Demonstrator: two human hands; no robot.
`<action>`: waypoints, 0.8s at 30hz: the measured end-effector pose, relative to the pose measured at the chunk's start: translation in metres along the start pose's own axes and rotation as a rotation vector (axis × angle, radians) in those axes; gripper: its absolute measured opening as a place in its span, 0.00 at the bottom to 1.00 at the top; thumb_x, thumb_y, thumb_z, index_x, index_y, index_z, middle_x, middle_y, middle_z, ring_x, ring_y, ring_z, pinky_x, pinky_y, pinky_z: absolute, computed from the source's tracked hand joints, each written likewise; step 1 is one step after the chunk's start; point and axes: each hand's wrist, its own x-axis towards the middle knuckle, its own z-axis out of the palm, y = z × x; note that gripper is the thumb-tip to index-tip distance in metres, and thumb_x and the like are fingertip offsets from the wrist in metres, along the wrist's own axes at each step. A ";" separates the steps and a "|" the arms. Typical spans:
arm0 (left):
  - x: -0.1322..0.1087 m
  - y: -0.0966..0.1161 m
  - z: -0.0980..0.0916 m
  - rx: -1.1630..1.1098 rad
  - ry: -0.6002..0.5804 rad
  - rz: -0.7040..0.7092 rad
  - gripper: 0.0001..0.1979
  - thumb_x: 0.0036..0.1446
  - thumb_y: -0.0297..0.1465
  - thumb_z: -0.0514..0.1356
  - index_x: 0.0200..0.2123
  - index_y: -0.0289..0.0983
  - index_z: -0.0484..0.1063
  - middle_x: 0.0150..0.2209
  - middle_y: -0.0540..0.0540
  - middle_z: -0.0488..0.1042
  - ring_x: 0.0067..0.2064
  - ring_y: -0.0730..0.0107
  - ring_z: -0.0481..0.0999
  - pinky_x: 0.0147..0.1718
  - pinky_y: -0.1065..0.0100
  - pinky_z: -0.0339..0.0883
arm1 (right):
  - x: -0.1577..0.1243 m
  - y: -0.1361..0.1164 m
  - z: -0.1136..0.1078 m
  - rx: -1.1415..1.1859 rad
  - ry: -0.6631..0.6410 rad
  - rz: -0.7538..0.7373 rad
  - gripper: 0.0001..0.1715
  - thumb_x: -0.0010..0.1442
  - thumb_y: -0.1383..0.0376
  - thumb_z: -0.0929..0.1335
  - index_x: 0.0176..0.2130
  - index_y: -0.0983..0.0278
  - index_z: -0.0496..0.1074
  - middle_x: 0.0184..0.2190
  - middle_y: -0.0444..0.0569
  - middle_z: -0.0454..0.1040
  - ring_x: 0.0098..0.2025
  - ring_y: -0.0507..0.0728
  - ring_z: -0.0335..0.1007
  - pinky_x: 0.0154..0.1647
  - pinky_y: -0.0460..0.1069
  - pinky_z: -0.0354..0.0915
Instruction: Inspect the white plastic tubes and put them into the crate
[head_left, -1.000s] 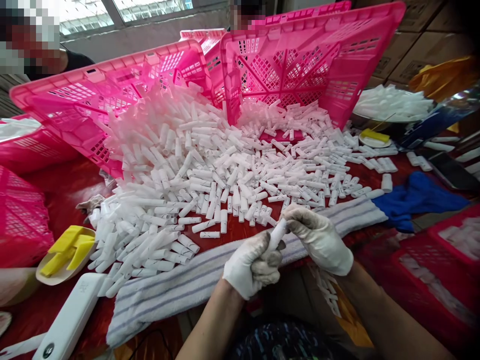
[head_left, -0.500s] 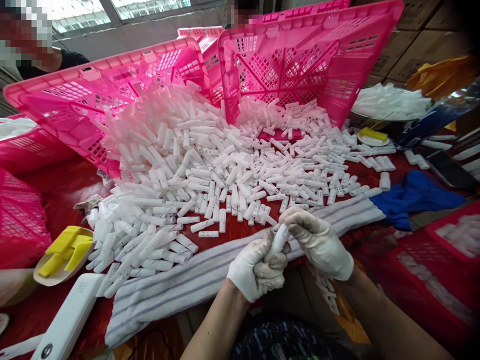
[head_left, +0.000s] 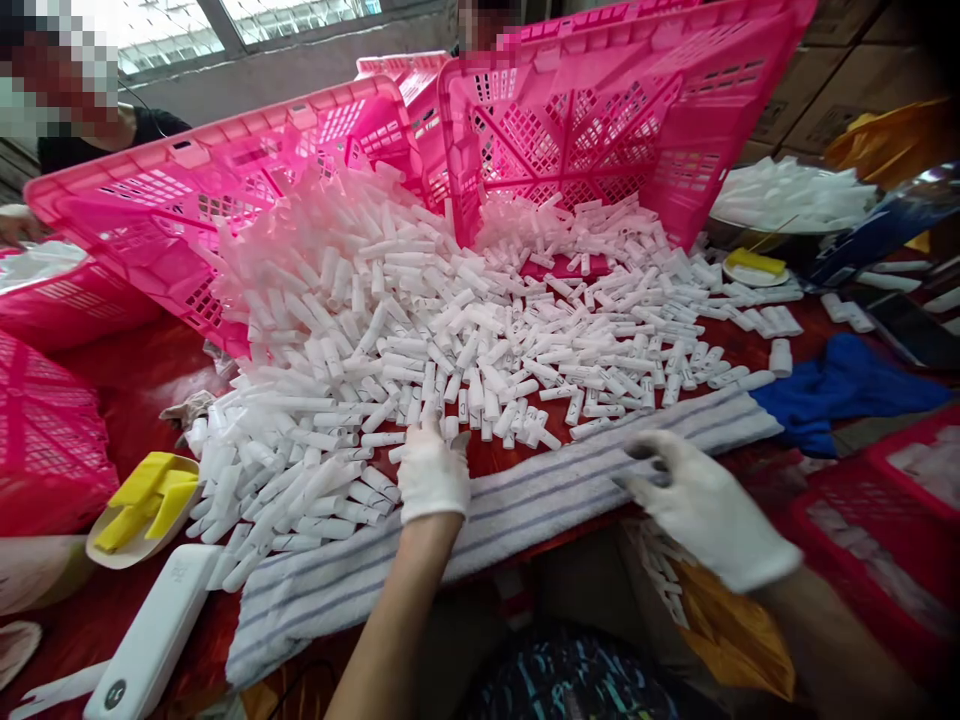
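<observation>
- In the head view, reaches with the left hand, gloved in white fabric (head_left: 433, 468), to the near edge of a heap of white cylindrical tubes (head_left: 450, 330); cannot tell whether pinching one, with fingertips hard to separate from equally pale tubes.
- Holds the right hand, also gloved in white (head_left: 709, 510), over a white cloth towel with grey-blue stripes (head_left: 532, 505); curls fingers loosely, thumb apart, with nothing visible in between.
- Cannot read the small dark marks on many tubes.
- Loses the far side of the heap inside a pink perforated plastic basket at left (head_left: 150, 190) and another at right (head_left: 705, 130), both tipped.
- Shows only partly, past the left basket, another person's dark sleeve (head_left: 161, 122).
- Cuts off a long white rounded device (head_left: 154, 630) at the bottom edge.
- Cannot identify a dark flat object (head_left: 911, 325), blurred near the right edge.
</observation>
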 end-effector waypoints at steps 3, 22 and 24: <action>0.020 0.002 0.008 0.139 -0.078 0.040 0.24 0.53 0.30 0.62 0.54 0.33 0.67 0.51 0.28 0.70 0.50 0.40 0.73 0.47 0.49 0.64 | 0.032 -0.013 0.054 -0.152 -0.052 -0.151 0.20 0.58 0.53 0.69 0.46 0.61 0.73 0.41 0.55 0.74 0.41 0.63 0.71 0.44 0.56 0.67; -0.029 0.018 -0.005 -1.582 -0.622 -0.377 0.27 0.37 0.27 0.73 0.34 0.38 0.58 0.32 0.52 0.69 0.31 0.77 0.74 0.35 0.73 0.67 | 0.050 -0.052 0.074 1.012 -0.058 0.145 0.20 0.46 0.60 0.77 0.37 0.59 0.69 0.29 0.42 0.77 0.21 0.51 0.69 0.18 0.46 0.64; -0.029 0.019 -0.004 -1.584 -0.628 -0.362 0.26 0.38 0.27 0.73 0.34 0.38 0.59 0.32 0.52 0.69 0.31 0.78 0.73 0.35 0.73 0.66 | 0.047 -0.050 0.071 0.976 -0.066 0.135 0.18 0.46 0.61 0.78 0.36 0.59 0.70 0.32 0.44 0.77 0.25 0.52 0.71 0.21 0.46 0.66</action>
